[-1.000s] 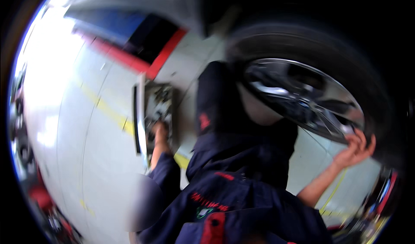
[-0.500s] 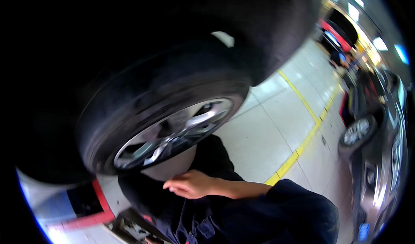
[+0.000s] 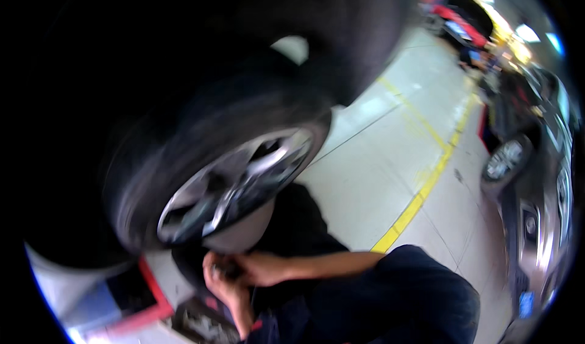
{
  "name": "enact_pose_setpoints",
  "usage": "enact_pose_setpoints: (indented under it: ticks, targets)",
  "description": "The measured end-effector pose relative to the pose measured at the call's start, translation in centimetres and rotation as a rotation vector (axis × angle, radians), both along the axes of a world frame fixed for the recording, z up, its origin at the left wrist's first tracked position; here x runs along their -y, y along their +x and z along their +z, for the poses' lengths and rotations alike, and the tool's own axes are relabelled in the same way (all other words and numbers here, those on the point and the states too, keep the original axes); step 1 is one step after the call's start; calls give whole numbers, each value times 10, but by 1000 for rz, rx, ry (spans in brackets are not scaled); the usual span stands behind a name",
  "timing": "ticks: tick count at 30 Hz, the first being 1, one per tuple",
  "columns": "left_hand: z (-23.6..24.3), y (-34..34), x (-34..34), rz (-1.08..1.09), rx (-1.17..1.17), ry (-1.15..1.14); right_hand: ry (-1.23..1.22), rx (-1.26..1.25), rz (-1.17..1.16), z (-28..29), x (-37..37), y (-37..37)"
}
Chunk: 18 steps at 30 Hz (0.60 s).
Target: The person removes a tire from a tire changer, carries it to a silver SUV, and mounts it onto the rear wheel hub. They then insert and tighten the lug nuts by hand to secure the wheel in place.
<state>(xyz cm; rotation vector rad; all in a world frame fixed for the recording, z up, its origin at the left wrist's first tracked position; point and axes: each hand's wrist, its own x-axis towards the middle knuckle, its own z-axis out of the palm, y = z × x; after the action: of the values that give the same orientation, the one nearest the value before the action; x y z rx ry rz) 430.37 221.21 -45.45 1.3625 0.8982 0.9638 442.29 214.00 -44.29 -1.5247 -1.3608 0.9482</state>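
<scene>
Blurred black tyre (image 3: 183, 161) with silver rim, tilted overhead.

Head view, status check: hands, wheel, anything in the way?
Both hands together below the wheel, left hand and right hand closed round something small and dark, too blurred to name. Tyre mounted, rim blurred. Nothing visibly between hands and wheel.

Both hands meet low in the view, fingers curled together. The right hand (image 3: 259, 268) comes in on a bare forearm from a dark sleeve; the left hand (image 3: 220, 283) rises from below, wrist bent.
</scene>
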Motion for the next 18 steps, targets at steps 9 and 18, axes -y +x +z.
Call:
enact_pose_setpoints:
  ticks: [9,18]
  targets:
    - [-2,-71,-18,-145,427,-104,-97,-114,-214,-20,35,-14]
    - [-6,-92,-6,-346,-99,132,26,357,0,42,23,-16]
